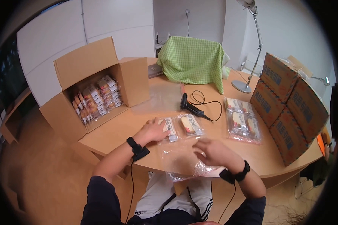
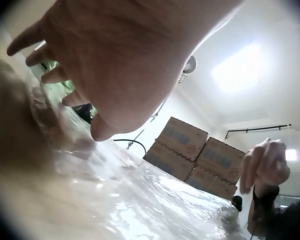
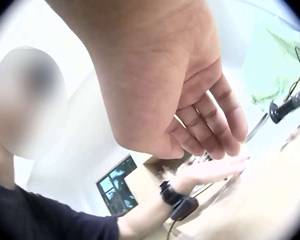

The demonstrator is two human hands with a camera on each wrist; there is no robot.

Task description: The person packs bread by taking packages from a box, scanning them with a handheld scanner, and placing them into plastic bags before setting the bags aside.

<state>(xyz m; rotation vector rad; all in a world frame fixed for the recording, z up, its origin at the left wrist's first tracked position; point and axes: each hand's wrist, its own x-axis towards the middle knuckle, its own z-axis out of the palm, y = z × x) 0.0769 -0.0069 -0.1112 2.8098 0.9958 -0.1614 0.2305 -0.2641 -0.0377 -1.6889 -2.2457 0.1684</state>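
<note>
Two pale packets (image 1: 189, 124), glossy clear wrap (image 1: 199, 129), left hand (image 1: 153, 131) on one

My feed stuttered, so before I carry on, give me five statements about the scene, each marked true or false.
1. The left hand has its fingers over one of two wrapped packs lying side by side. True.
2. The right hand grips the scanner. False: that hand is empty, and the scanner lies on the table.
3. The open carton holds wrapped goods. True.
4. The checked cloth is right of the desk lamp. False: it is left of it.
5. Printed boxes are stacked at the table's right side. True.
</note>
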